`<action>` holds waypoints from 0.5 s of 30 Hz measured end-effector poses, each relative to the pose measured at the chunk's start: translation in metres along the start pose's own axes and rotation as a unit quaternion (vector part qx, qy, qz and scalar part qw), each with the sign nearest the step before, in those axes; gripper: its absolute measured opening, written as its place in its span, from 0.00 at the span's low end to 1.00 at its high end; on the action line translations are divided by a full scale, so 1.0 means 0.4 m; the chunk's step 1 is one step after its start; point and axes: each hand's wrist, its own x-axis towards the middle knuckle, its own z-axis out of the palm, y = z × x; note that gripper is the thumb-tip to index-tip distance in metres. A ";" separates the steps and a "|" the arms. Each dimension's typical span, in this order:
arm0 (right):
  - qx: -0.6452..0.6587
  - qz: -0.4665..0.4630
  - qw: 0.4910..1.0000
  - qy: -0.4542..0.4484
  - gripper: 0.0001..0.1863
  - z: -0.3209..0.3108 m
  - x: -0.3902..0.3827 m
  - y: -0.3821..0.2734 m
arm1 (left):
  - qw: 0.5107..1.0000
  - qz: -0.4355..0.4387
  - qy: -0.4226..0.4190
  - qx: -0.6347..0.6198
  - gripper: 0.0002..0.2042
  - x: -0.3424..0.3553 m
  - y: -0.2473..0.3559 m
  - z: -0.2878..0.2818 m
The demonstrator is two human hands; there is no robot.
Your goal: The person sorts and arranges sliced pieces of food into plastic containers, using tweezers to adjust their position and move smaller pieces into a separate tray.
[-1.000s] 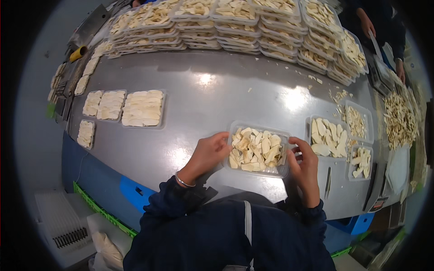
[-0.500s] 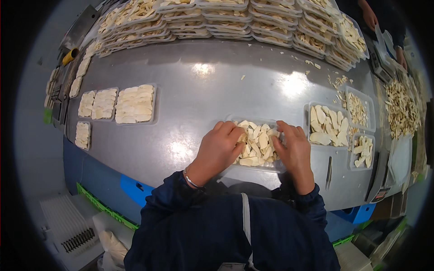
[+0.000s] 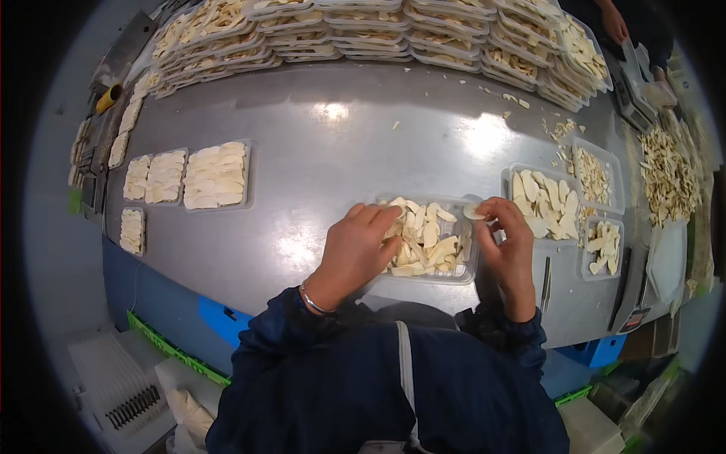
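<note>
In front of me a clear plastic tray [image 3: 439,279] holds a loose heap of pale cream dried slices [image 3: 428,234]. My right hand [image 3: 508,244] is just beyond the tray's right side, closed in a pinch on a rounded pale slice [image 3: 473,211] above the rim. At the tray's left side my left hand [image 3: 354,244] is bent inward, its fingertips and thumb among the slices. Whatever lies between those fingers is hidden. To the right stands another tray of larger slices [image 3: 546,203].
Stacked filled trays [image 3: 370,36] line the table's far side. Trays of neatly laid slices [image 3: 216,175] sit at left. Tweezers [image 3: 546,284], a tray of small bits [image 3: 594,178], a small filled tray [image 3: 603,247] and a slice pile [image 3: 669,178] are at right, with another person's hand [image 3: 614,26] beyond.
My right hand has drawn slightly right, out of the tray, and now pinches a rounded slice. The tray's right part shows fewer slices. My left hand stays at the left side.
</note>
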 end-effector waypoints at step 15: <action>0.016 -0.033 0.997 0.070 0.13 0.025 0.011 0.037 | 0.986 0.061 -0.074 -0.136 0.07 0.102 0.050 0.004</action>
